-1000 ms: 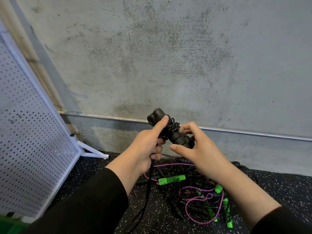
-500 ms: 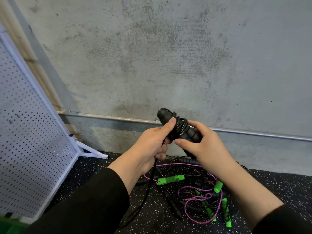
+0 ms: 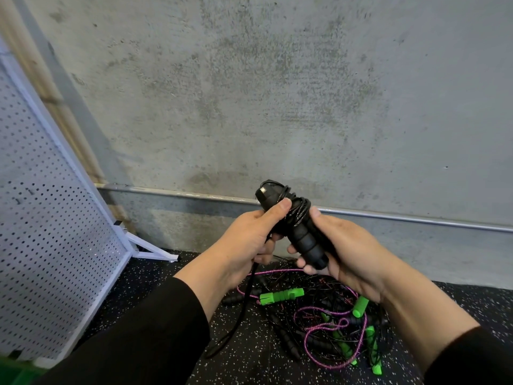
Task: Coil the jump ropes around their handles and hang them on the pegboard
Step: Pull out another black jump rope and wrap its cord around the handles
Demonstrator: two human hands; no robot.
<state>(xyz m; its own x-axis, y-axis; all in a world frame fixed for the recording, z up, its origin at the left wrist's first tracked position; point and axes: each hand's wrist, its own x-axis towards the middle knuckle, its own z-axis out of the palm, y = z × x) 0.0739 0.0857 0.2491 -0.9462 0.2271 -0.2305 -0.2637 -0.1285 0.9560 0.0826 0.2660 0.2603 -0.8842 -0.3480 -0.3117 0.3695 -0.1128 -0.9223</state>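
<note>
White pegboard (image 3: 50, 245) leans at far left on its stand, no hooks visible from here, nothing hung on it in view. Left hand (image 3: 247, 240) comes next, grip clenched around the upper part of the black handles (image 3: 302, 234), thumb pressing down on the wound turns near the top; a loose black rope tail (image 3: 244, 309) drops from under this hand to the floor (image 3: 166, 287). Handles are held up in the air in front of the concrete wall (image 3: 277, 93), tilted, top end leaning left. Right hand (image 3: 344, 251) grasps the lower end of the handles, fingers curled round from beneath. Step in hand looks like coiling, partly done: several turns sit on the handles, tail still unwound. To do it well, judging from this: keep the right hand as the fixed holder, let the left feed the tail round in tight side-by-side turns, thumb pinning each turn so it does not slip off the top end; keep tension on the tail so it does not drag the pile along. Below and to the right, the pile of ropes (image 3: 327, 323) lies tangled on the floor, with pink cord and green handles (image 3: 280, 295) mixed in, all still uncoiled. Risk: tail may be snagged in that pile, cannot tell from here.
</note>
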